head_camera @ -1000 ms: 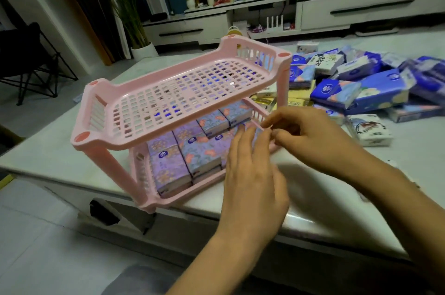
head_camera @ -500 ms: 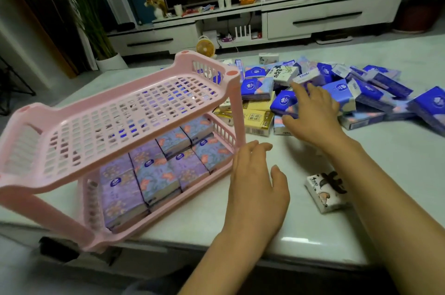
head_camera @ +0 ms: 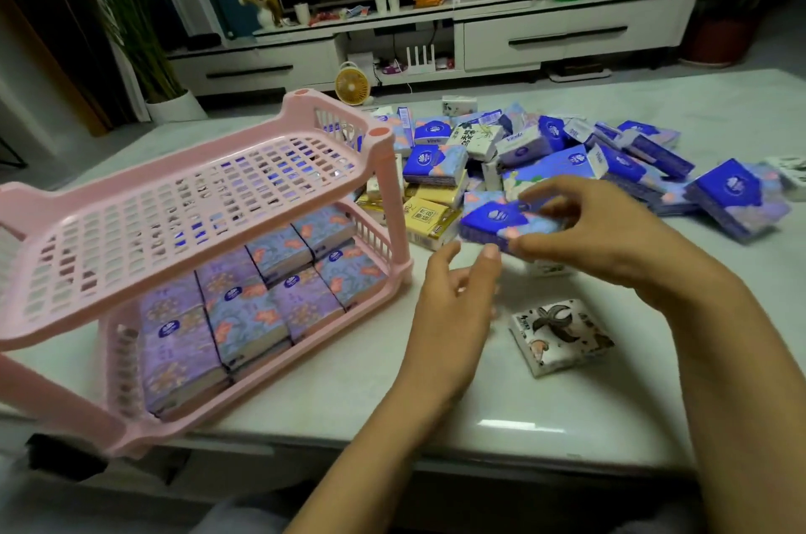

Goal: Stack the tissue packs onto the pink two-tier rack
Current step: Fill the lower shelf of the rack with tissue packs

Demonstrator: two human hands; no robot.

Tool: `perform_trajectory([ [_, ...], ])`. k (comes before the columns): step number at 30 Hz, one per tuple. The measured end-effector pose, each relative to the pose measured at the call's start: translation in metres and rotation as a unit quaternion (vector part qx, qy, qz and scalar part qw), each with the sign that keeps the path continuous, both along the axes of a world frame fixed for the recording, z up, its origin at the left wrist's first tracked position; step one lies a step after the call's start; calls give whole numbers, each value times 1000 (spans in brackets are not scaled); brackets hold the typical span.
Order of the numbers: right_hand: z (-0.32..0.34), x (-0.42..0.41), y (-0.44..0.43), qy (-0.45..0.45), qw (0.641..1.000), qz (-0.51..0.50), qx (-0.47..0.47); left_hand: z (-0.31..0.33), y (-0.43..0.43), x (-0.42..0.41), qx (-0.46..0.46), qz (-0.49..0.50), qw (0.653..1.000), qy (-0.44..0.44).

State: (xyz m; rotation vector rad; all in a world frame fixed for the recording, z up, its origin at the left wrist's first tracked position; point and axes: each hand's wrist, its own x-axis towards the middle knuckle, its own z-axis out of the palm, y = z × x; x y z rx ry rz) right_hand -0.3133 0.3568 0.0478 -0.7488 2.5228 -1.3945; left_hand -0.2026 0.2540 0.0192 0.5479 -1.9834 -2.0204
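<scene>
Right hand: the right hand (head_camera: 584, 237) pinches a blue tissue pack (head_camera: 501, 221) by its right end, thumb below and fingers curled over the top.
Blue pack, where: it is up in the air above the table (head_camera: 567, 411), in front of the big pile and to the right of the pink rack (head_camera: 131, 186).
Blue pack, which way: it is held nearly flat, with the printed face up. Its long side runs left to right, and its left end points toward the rack's near right post.
Left hand: the left hand (head_camera: 449, 315) holds nothing. Its fingers are loose and spread, with the tips up just under the pack's left end. I cannot tell if they touch it.
Rack: it stands on the left part of the table, and its long side runs from near left to far right.
Bottom shelf: purple flowery packs (head_camera: 244, 306) lie flat there, side by side in two rows.
Pile: many blue and purple packs (head_camera: 610, 158) lie jumbled on the far side of the table.
Yellow packs: a few yellow packs (head_camera: 429, 215) sit between the rack and the pile.
White pack: a white pack with black shapes (head_camera: 560, 335) lies alone on the table, near the right wrist.
</scene>
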Motion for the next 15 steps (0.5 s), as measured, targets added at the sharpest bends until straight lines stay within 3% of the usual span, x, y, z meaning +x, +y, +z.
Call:
perform_trajectory([
  [4, -2, 4, 4, -25, 998, 44, 28, 4, 8, -5, 165, -25, 986, 16],
  [13, -5, 8, -3, 79, 986, 70, 127, -11, 15, -31, 313, 61, 948, 21],
  [15, -3, 6, 1, 67, 982, 103, 141, -15, 13, -36, 339, 76, 938, 12],
])
